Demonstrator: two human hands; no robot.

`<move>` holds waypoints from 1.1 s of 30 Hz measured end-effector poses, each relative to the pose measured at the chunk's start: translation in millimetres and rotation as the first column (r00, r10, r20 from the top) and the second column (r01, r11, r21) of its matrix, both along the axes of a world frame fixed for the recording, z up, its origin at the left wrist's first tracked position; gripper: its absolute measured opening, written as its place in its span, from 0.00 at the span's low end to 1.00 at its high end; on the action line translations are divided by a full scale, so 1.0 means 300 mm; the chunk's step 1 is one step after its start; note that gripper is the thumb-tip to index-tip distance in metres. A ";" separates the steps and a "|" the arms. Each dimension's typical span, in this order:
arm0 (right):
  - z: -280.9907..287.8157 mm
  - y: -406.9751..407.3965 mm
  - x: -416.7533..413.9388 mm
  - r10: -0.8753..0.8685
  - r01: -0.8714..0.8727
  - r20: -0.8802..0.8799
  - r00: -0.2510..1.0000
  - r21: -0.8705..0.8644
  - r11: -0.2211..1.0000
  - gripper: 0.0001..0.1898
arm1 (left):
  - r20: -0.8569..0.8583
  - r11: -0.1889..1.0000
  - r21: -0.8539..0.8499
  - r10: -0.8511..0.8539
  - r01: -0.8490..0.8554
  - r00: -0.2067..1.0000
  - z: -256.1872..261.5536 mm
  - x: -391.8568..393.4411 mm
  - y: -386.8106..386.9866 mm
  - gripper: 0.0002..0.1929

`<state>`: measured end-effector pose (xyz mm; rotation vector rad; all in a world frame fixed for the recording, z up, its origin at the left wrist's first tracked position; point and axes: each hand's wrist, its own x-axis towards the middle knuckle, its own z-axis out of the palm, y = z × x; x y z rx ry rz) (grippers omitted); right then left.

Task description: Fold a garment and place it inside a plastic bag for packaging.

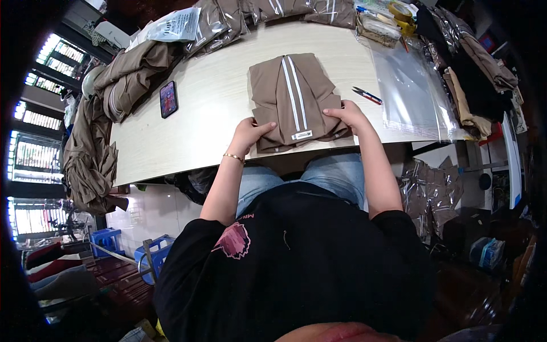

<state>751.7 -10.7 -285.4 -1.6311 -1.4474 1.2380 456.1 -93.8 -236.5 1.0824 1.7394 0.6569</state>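
Observation:
A folded brown garment (267, 85) with two white stripes down its middle lies on the pale table before me. A small white label (302, 135) bearing writing sits at its near edge, below the stripes. My left hand (252, 133) grips the near left corner, thumb on top and the fingers partly hidden beneath. At the near right side my right hand (349, 116) pinches the cloth in the same way. To the right of the garment are thread snips (367, 95) with dark blades, and beyond them flat clear plastic bags (406, 92).
A smartphone (169, 99) lies on the table (205, 128) at the left. Brown garments (132, 77) are heaped along the left edge. Bagged garments (282, 8) line the far edge. Tape rolls (401, 12) and a pile of folded clothes (478, 55) stand at the right.

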 end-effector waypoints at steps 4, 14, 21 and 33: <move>0.065 -0.039 -0.015 0.106 -0.212 -0.440 0.892 -0.199 0.957 0.34 | 0.251 0.993 0.114 -0.043 0.014 0.967 -0.095 0.024 -0.017 0.30; 0.200 -0.173 -0.089 0.284 -0.394 0.469 0.836 0.154 0.906 0.27 | 0.330 0.916 0.290 -0.367 0.276 0.870 -0.102 0.375 0.002 0.31; 0.181 -0.189 0.055 0.281 -0.433 0.648 0.708 0.085 0.897 0.25 | 0.573 0.693 -0.036 -0.576 0.720 0.583 0.154 0.325 0.205 0.16; 0.183 -0.179 0.001 0.368 -0.455 0.666 0.648 -0.048 0.889 0.26 | -0.432 0.057 0.375 -0.872 0.925 0.229 0.051 1.055 0.580 0.11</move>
